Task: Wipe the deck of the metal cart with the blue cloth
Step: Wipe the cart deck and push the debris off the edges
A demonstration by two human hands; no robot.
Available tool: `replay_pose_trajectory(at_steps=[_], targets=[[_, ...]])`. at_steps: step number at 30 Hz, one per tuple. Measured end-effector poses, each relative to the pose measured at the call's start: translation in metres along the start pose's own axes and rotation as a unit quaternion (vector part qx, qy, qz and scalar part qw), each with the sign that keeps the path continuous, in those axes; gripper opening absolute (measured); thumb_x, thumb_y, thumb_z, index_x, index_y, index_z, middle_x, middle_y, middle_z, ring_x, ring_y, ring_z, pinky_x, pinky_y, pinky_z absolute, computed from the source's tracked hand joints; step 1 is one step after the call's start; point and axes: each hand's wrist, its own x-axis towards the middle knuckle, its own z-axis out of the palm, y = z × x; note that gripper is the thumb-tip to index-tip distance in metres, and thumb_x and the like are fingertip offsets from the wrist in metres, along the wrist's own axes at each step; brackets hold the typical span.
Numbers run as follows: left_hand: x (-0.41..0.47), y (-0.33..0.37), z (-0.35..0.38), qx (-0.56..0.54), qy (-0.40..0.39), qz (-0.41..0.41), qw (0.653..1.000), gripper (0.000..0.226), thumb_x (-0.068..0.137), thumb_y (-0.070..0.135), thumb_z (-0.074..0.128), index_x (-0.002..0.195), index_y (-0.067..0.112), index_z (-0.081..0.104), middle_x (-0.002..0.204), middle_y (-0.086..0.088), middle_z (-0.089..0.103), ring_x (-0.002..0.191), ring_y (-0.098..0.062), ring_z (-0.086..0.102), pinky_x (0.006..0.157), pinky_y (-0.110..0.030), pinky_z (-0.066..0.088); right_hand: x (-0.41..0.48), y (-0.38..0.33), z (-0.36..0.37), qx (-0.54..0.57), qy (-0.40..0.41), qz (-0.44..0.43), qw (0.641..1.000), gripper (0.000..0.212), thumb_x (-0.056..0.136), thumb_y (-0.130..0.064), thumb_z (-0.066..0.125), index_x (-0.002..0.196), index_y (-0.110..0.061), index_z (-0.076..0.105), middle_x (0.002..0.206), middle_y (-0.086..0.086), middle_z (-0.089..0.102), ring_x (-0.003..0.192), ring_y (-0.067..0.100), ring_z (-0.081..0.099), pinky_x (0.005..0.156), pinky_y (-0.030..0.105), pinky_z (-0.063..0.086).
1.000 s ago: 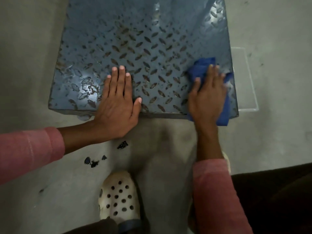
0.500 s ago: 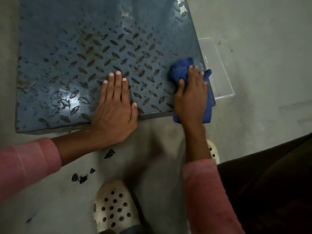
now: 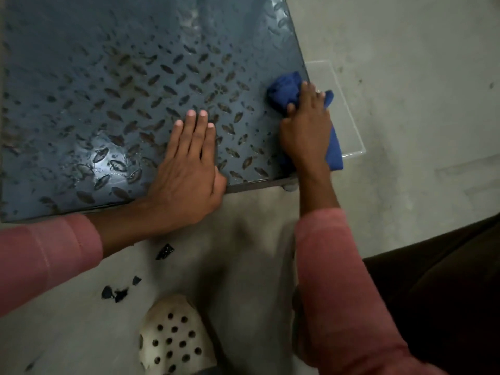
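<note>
The blue cloth is sitting bunched at the near right corner of the metal cart's deck, partly hanging over its right edge. The right hand is pressing it down, its grip closed around the wad with thumb and fingers curling over the fabric. The left hand is lying flat and straight-fingered near the front edge, holding nothing and apparently bracing; with dark marks showing across the plate, most of the wiping is probably remaining.
</note>
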Motion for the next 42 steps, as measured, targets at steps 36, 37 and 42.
replay_pose_trajectory(at_steps=[36, 37, 42], targets=[[0.021, -0.02, 0.002, -0.024, -0.003, 0.023, 0.999, 0.091, 0.086, 0.043, 0.029, 0.158, -0.012, 0.021, 0.168, -0.03, 0.014, 0.159, -0.04, 0.011, 0.129, -0.055, 0.017, 0.002, -0.081, 0.05, -0.009, -0.044, -0.155, 0.987, 0.057, 0.102, -0.024, 0.04, 0.155, -0.005, 0.033, 0.162, 0.013, 0.033, 0.153, 0.028, 0.024, 0.124, 0.042, 0.022], [0.021, -0.021, 0.002, -0.037, -0.001, 0.003, 0.999, 0.092, 0.086, 0.044, 0.028, 0.158, -0.011, 0.02, 0.168, -0.03, 0.014, 0.16, -0.04, 0.009, 0.129, -0.056, 0.016, -0.019, -0.074, 0.047, 0.001, -0.047, -0.17, 0.984, 0.056, 0.103, -0.025, 0.04, 0.155, -0.007, 0.033, 0.163, 0.011, 0.033, 0.153, 0.025, 0.023, 0.125, 0.041, 0.02], [0.02, -0.022, 0.001, -0.031, -0.024, -0.015, 0.999, 0.094, 0.088, 0.052, 0.018, 0.163, -0.004, 0.006, 0.172, -0.022, -0.003, 0.161, -0.032, -0.005, 0.131, -0.052, 0.009, -0.075, -0.003, 0.015, -0.003, 0.007, -0.061, 0.998, 0.055, 0.107, -0.034, 0.033, 0.16, -0.02, 0.024, 0.167, -0.001, 0.023, 0.156, 0.013, 0.012, 0.127, 0.034, 0.008]])
